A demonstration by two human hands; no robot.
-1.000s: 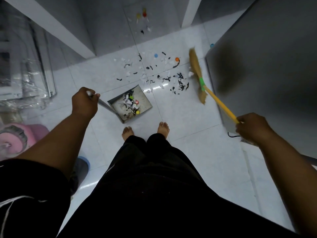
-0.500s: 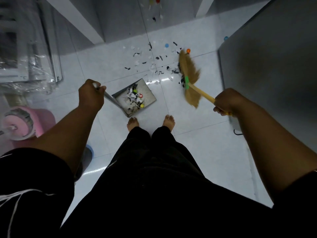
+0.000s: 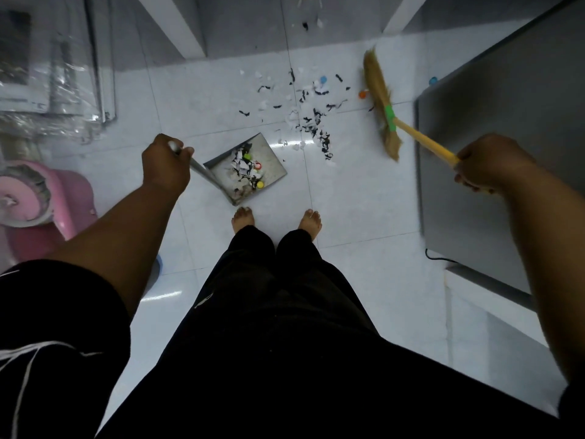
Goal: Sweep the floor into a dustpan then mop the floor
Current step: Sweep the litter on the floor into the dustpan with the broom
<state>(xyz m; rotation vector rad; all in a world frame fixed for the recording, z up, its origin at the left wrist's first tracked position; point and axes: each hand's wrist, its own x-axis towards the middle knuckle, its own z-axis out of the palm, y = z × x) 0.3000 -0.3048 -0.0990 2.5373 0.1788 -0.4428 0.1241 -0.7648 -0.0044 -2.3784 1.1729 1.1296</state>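
My left hand (image 3: 164, 164) grips the metal handle of a grey dustpan (image 3: 272, 160) that rests on the white tiled floor (image 3: 364, 210) just ahead of my bare feet. Paper scraps and coloured caps lie inside the pan. My right hand (image 3: 484, 163) grips the yellow handle of a straw broom (image 3: 380, 99), whose bristle head stands to the right of a scatter of black and white scraps and caps (image 3: 307, 106). The scatter lies on the floor beyond the dustpan's open edge.
A pink mop bucket (image 3: 63, 198) sits at the left. Plastic-wrapped items (image 3: 53, 74) lie at the upper left. A grey cabinet (image 3: 493, 147) stands at the right, with a blue cap (image 3: 432, 80) by its far corner. More scraps (image 3: 305, 14) lie under white shelving at the top.
The broom has swung back out to the right of the scatter after a stroke toward the dustpan half a second ago. My right hand moved right with it. The dustpan stays in place.
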